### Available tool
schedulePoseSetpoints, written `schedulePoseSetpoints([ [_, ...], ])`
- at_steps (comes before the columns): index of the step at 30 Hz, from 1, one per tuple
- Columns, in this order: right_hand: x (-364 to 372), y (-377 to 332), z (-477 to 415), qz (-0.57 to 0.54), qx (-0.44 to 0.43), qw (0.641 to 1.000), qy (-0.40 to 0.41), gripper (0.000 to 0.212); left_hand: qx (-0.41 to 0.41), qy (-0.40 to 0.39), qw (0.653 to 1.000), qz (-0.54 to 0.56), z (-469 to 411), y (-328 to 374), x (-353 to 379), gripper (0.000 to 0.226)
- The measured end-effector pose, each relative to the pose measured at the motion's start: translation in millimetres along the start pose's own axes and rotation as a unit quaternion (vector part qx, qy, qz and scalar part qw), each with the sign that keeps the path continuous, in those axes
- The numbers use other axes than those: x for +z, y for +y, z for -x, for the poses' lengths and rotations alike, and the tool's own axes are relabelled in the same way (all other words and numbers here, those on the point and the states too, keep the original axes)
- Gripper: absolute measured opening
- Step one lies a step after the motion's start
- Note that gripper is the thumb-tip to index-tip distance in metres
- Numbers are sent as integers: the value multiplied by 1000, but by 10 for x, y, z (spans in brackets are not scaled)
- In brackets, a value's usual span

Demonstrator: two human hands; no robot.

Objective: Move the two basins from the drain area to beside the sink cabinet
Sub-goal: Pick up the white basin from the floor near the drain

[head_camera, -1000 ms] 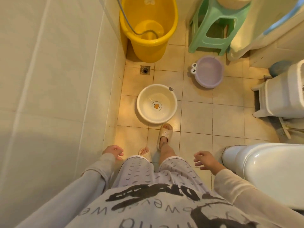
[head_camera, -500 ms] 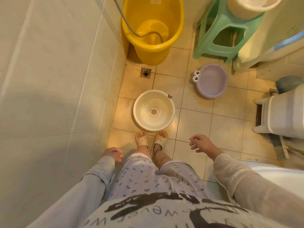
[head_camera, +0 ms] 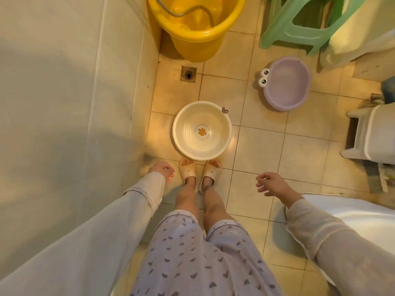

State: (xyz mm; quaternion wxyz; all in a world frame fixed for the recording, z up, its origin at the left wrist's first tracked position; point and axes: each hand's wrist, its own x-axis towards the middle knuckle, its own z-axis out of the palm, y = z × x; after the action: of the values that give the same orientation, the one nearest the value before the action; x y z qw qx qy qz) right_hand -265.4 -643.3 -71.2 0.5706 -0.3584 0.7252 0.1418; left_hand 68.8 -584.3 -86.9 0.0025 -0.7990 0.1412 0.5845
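Both hands empty: left hand (head_camera: 161, 170) hangs loosely curled close to the tiled wall (head_camera: 64, 103), right hand (head_camera: 270, 183) held out with fingers spread, just clear of the white toilet rim (head_camera: 333, 207). Neither touches a basin. Feet in slippers (head_camera: 199, 173) stand with toes at the near edge of the cream basin (head_camera: 202, 130), which sits upright on the floor, empty as far as visible, a small hanging tab on its far right rim. Judged: stance is set for bending to grip it by the rim. Floor drain (head_camera: 188, 74) lies beyond it, near the wall; yellow bucket (head_camera: 195, 26) with a hose inside stands just past the drain. Purple basin (head_camera: 286, 83), with cartoon eyes on its left rim, rests upright, well apart to the far right, near the green stool (head_camera: 299, 30). Open tile between the two basins gives room to lift; wall crowds the left, toilet and a white bin (head_camera: 372, 133) crowd the right. Sink cabinet not identifiable from this view.
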Motion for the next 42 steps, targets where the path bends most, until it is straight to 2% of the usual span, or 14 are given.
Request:
schedulePoseSetpoints([
  [5,206,-108,-758,-14,30,999,-15,26,4,-19,1000,-13,-749,138,162,14],
  [8,408,-186,-1438,-32,38,999,-21,27,1,-20,999,-35,-1466,149,289,20],
  [11,654,-295,-2156,-65,46,997,-11,31,-7,5,997,-73,-2163,160,437,19],
  [15,973,-429,-3165,-138,85,987,8,53,-17,57,991,-122,-3034,190,621,37],
  [17,1127,-452,-3628,-132,92,987,22,67,-18,81,989,-123,-3448,188,692,43],
  [21,1341,-403,-4337,-98,80,988,86,67,-40,169,984,-37,-4127,161,796,52],
  [24,1391,-334,-4605,-119,96,981,117,54,-63,160,984,53,-4461,118,842,52],
  [28,1266,-233,-4586,-150,87,979,106,53,-76,84,982,148,-4484,128,808,45],
  [32,1103,-241,-4171,-170,94,977,91,52,-79,40,986,139,-4073,117,666,42],
  [42,580,-601,-2083,-169,69,982,52,40,-80,59,979,178,-2034,104,-61,42],
])
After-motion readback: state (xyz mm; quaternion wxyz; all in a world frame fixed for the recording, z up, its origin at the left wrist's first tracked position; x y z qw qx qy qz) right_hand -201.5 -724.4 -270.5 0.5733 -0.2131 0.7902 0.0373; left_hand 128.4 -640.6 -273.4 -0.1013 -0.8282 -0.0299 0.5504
